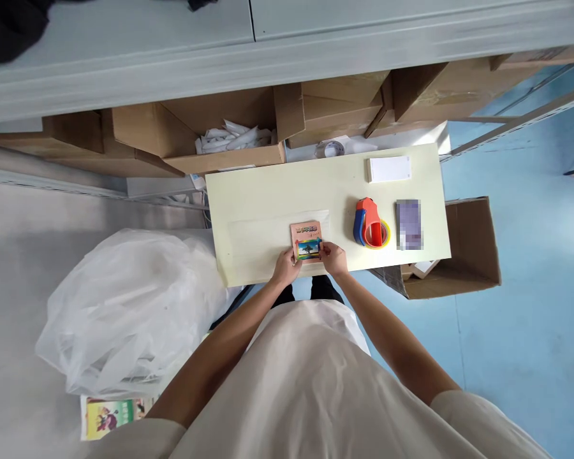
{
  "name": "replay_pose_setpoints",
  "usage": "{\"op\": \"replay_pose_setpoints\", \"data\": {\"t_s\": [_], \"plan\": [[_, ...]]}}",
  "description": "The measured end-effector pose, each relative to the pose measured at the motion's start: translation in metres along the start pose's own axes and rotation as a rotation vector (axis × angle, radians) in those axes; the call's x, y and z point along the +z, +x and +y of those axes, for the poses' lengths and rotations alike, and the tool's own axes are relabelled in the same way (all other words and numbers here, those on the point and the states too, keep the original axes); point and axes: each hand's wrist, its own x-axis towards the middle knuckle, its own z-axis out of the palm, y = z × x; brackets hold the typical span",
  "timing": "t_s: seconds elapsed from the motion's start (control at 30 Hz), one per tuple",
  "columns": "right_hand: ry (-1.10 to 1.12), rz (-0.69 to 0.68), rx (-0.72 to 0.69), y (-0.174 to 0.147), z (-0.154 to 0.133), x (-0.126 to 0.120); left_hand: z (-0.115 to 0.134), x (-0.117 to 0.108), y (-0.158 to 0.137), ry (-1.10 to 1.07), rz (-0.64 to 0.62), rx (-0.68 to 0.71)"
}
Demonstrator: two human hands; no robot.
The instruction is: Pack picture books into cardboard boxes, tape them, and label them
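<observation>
A small book (306, 231) with a pinkish cover and a picture of a tree is held between both hands near the table's front edge. My left hand (287, 266) grips its lower left corner, thumb on the cover. At its right edge, my right hand (334, 259) pinches the cover's side. Beneath and beside the book, a thin whitish sheet or flat bag (263, 234) lies on the pale table (249, 191). Right of the hands rests a red and blue tape dispenser (368, 223) with a yellow-edged roll.
A white box or pad (390, 169) and a blurred purple item (409, 224) lie at the table's right. Cardboard boxes (249, 157) line the shelf behind. An open carton (473, 248) stands right; a large translucent plastic bag (134, 306) sits left. A shelf edge (287, 67) crosses above.
</observation>
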Motion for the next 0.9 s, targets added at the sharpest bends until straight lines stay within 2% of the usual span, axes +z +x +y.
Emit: {"op": "replay_pose_setpoints", "data": {"t_s": [0.13, 0.23, 0.37, 0.53, 0.7, 0.9], "plan": [[-0.135, 0.169, -0.09, -0.01, 0.007, -0.001, 0.008, 0.002, -0.009, 0.157, 0.08, 0.083], [-0.178, 0.24, -0.144, -0.017, 0.013, -0.002, 0.013, 0.003, -0.014, 0.344, 0.012, 0.195], [-0.157, 0.213, -0.145, -0.016, 0.014, 0.004, 0.013, 0.004, -0.013, 0.479, -0.069, 0.21], [0.011, 0.173, 0.017, -0.001, 0.007, 0.012, 0.011, 0.001, -0.008, 0.549, -0.094, 0.214], [0.121, 0.079, 0.178, 0.018, 0.003, 0.007, 0.012, -0.002, -0.007, 0.551, -0.114, 0.197], [0.186, 0.001, 0.168, 0.021, 0.0, -0.002, 0.009, -0.004, -0.007, 0.526, -0.159, 0.181]]}}
